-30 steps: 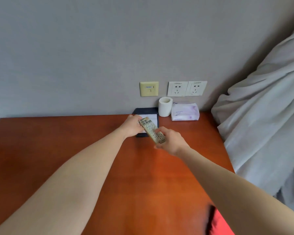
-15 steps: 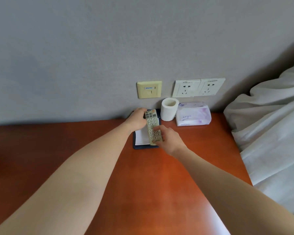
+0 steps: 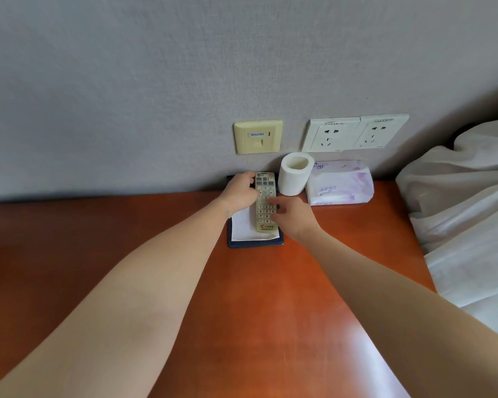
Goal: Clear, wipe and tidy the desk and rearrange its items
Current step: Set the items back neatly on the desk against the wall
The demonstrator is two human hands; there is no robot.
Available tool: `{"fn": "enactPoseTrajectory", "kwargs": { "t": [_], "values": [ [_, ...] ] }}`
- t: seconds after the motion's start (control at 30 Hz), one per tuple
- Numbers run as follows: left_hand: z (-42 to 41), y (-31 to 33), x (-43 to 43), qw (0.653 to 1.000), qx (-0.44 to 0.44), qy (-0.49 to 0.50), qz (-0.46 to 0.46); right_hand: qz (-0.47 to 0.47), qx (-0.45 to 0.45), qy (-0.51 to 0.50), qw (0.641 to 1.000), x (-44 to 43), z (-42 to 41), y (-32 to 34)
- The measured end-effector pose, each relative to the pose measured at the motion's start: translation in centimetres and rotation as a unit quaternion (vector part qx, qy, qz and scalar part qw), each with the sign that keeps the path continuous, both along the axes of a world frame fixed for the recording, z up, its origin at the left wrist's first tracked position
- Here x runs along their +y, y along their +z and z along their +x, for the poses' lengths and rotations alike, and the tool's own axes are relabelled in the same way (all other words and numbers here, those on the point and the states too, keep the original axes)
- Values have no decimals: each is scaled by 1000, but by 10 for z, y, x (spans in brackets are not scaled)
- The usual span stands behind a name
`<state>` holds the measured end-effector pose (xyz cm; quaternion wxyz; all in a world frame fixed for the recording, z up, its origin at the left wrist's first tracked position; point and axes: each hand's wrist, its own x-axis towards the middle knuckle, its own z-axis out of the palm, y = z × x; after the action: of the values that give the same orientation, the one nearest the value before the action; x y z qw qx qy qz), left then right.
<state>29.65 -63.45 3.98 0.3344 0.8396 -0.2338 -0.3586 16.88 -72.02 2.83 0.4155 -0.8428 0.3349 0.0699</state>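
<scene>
Head view, hands: both reach to the back of the surface (image 3: 242,311), meeting on the remote control (image 3: 265,208).
Left hand (image 3: 240,193): loosely curled against the remote's upper left edge; I can't tell whether it grips or only steadies.
Right hand (image 3: 292,215): fingers bent over the right edge and keypad, a light hold.
Remote control: lies lengthwise on the notepad (image 3: 242,228), its top end near the wall.
Risk, slide: the remote sits on loose paper, so a careless release could skew it or crease the top sheet.
Risk, neighbours: the toilet roll (image 3: 295,175) stands just beside the remote, and a right wrist swinging out could tip it against the tissue pack (image 3: 339,182).
Pad holder (image 3: 255,243): a dark blue tray holding the white notepad, with the remote on top.
Tissue pack: soft wrapper, looks closed, contents hidden.
Toilet roll: upright, nothing showing in its hollow core.
</scene>
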Motion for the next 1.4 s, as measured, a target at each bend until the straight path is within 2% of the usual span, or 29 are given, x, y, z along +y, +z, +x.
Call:
{"fn": "enactPoseTrajectory", "kwargs": {
  "t": [0.3,0.57,0.8,1.03,1.13,1.23,1.4],
  "values": [
    [-4,-5,0,996,75,15,-48,-13,2,36,999,-4,5,10],
    [-11,-3,2,998,47,-39,-10,7,38,16,999,-5,1,19],
    [-19,16,12,991,-63,-100,62,-7,47,20,999,-9,-17,33],
    [-44,56,33,954,-151,-222,134,-53,46,60,996,0,-47,68],
    [-61,73,34,927,-206,-264,170,-122,70,84,986,-4,-75,85],
    [-84,89,32,902,-248,-300,189,-220,113,115,962,-11,-114,102],
    [-145,114,10,875,-284,-351,173,-261,132,83,953,-22,-196,126]
  ]
}}
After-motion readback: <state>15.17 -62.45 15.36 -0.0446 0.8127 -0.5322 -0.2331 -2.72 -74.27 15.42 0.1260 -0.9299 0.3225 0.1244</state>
